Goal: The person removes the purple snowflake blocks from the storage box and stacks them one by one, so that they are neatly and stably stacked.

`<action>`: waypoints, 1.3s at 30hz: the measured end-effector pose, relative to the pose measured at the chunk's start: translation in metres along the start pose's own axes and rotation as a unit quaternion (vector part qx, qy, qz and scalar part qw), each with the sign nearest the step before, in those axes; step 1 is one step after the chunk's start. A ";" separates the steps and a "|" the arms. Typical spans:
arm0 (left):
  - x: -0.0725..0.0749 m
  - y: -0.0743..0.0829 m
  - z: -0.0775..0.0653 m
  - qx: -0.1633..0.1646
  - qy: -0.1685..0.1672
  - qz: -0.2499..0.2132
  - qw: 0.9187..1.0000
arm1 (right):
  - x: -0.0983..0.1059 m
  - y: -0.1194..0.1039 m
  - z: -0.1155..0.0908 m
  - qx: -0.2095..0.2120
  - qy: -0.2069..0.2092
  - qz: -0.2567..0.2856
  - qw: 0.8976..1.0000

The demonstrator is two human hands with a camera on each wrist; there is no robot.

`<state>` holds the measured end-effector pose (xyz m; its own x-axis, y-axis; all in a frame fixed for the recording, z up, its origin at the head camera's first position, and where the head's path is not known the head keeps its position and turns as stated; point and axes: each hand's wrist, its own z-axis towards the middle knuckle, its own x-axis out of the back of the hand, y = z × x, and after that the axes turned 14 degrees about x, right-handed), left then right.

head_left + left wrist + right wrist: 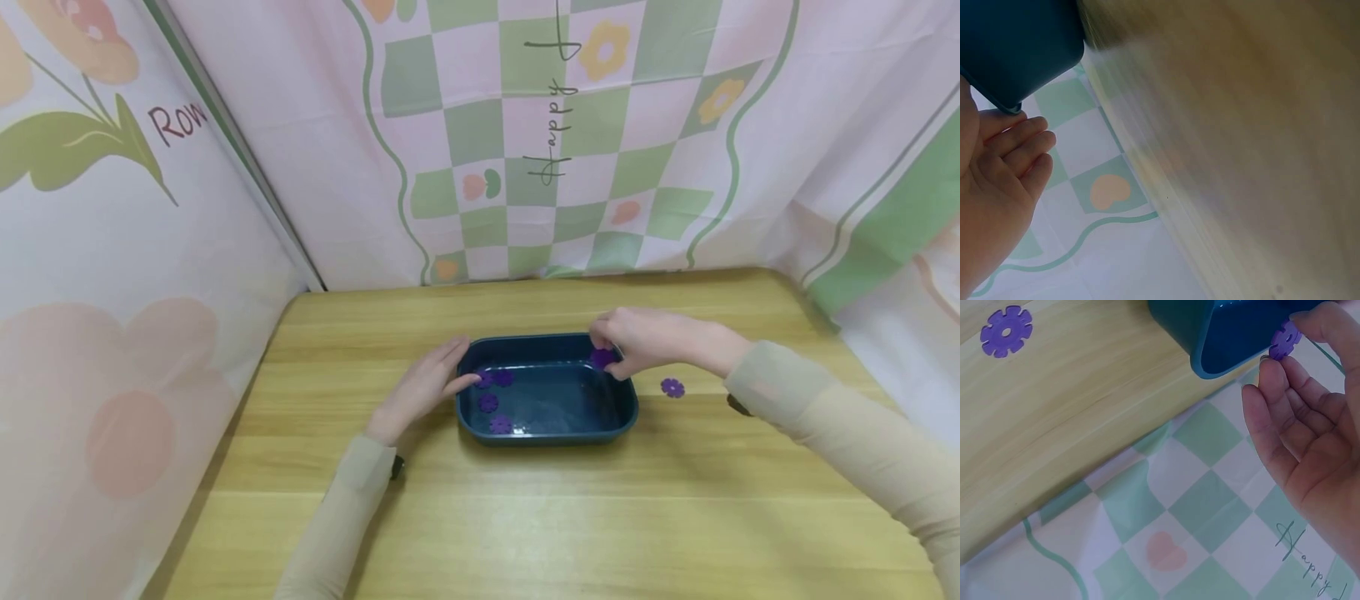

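A dark blue rectangular basin (558, 408) stands on the wooden table. Several purple notched plastic discs, shaped like snowflakes, lie inside it along the left side, one disc (488, 403) among them. My left hand (423, 387) rests at the basin's left end, its fingers extended along the rim and the thumb over the edge. Over the basin's right back corner, my right hand (647, 340) pinches a purple notched disc (1285, 340) between thumb and fingertips. Another purple notched disc (672, 388) lies on the table right of the basin, below the right wrist.
The wooden tabletop (540, 508) extends around the basin. A printed curtain (480, 125) with green checks hangs behind the table's back edge, and more printed cloth (135, 333) hangs along the left. Dark small objects sit at both sleeve cuffs.
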<state>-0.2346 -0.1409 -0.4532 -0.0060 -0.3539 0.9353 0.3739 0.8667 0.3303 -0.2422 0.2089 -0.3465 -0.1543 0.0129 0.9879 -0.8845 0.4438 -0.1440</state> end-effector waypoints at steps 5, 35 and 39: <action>-0.001 -0.001 0.001 0.000 -0.003 0.003 1.000 | -0.001 0.004 -0.006 0.004 0.008 -0.004 1.000; 0.002 0.002 -0.003 0.003 -0.009 0.007 1.000 | -0.010 0.013 -0.037 -0.018 0.045 -0.019 0.999; 0.002 0.002 -0.002 0.001 -0.004 0.009 1.000 | -0.013 0.015 -0.041 -0.015 0.054 -0.015 0.998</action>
<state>-0.2321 -0.1408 -0.4509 -0.0068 -0.3352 0.9421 0.3730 0.8733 0.3134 -0.2353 0.2523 -0.3589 -0.0777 0.0940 0.9925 -0.8747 0.4714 -0.1131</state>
